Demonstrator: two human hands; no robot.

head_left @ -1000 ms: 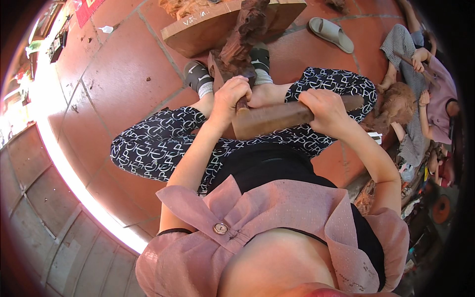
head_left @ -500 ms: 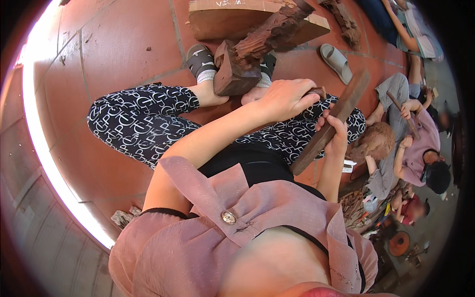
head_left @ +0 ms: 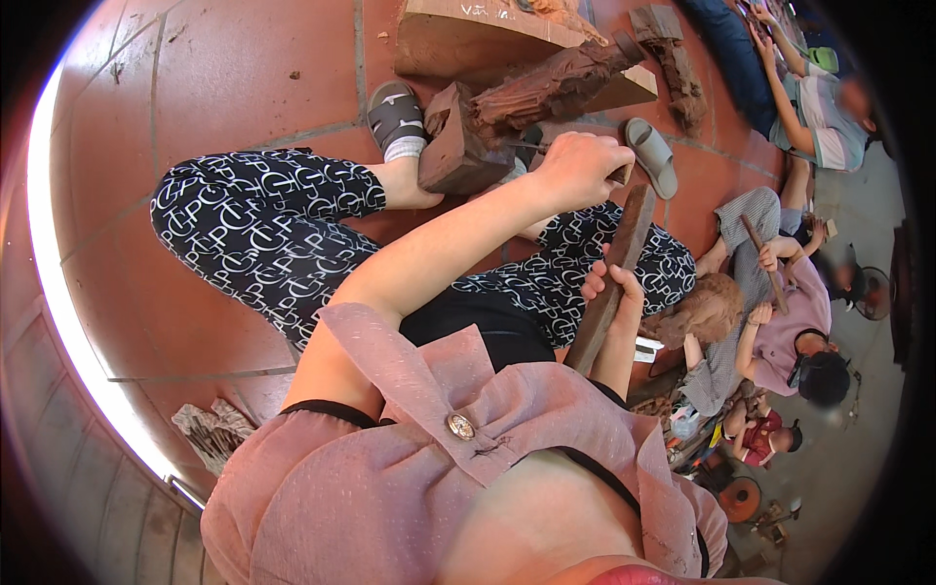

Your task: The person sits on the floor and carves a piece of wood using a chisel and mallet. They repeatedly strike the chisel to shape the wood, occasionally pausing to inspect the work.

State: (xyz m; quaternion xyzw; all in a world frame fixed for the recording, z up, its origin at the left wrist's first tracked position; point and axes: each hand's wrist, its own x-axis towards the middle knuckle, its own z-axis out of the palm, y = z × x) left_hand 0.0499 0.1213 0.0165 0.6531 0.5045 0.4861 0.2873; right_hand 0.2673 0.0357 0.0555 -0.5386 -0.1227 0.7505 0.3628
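My left hand [head_left: 585, 171] is closed around a chisel. The butt of its short brown handle [head_left: 621, 175] sticks out on the right, and a thin shaft runs left toward the carved wood. That dark, rough-carved wood piece [head_left: 551, 93] rests with its squared block end [head_left: 463, 146] between my feet. In my right hand [head_left: 616, 288] is a long flat wooden bar [head_left: 624, 244], held tilted with its upper end just below the chisel handle's butt. The chisel tip is hard to make out against the wood.
Behind the carving lies a large pale wood block [head_left: 468, 44]. Another carved piece [head_left: 675, 73] and a grey slipper [head_left: 651, 156] are on the tiled floor [head_left: 253, 78]. At right, a co-worker in pink [head_left: 795, 302] holds a stick near a brown carved lump [head_left: 697, 310].
The wooden bar in my right hand has swung left, closer to the chisel handle. My left hand has shifted slightly up, still holding the chisel. The whole view has shifted a little.
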